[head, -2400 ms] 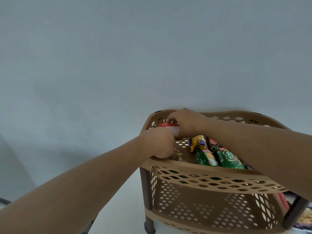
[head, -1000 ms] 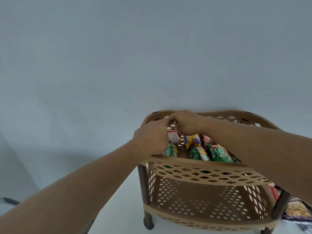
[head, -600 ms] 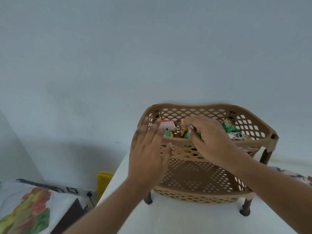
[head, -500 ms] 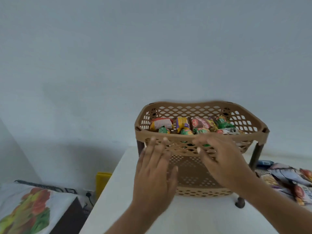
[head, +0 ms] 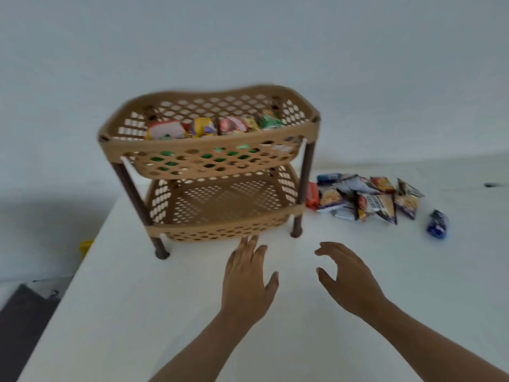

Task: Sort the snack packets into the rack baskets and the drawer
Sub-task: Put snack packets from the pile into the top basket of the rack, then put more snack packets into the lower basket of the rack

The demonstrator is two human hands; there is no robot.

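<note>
A tan two-tier rack (head: 306,172) on dark brown legs stands on the white desk (head: 165,312), towards its far left side. The upper basket (head: 209,146) holds a row of snack packets (head: 203,127) in red, yellow and green, leaning against its far wall; more green shows through the holes of the near wall. The lower basket (head: 220,224) sits just above the desk top.

To the right of the rack, beside its right legs, lies a loose pile of packets (head: 363,199), overlapping one another; an orange one lies closest to the rack. One blue packet (head: 436,228) lies apart, further right.

Both hands are over the desk on the near side of the rack, and neither holds anything. The left hand (head: 249,282) is palm down with fingers straight and slightly spread, its fingertips just short of the lower basket's near rim. The right hand (head: 348,279) has its fingers loosely curved and the thumb held away. Whether either touches the desk cannot be told.
</note>
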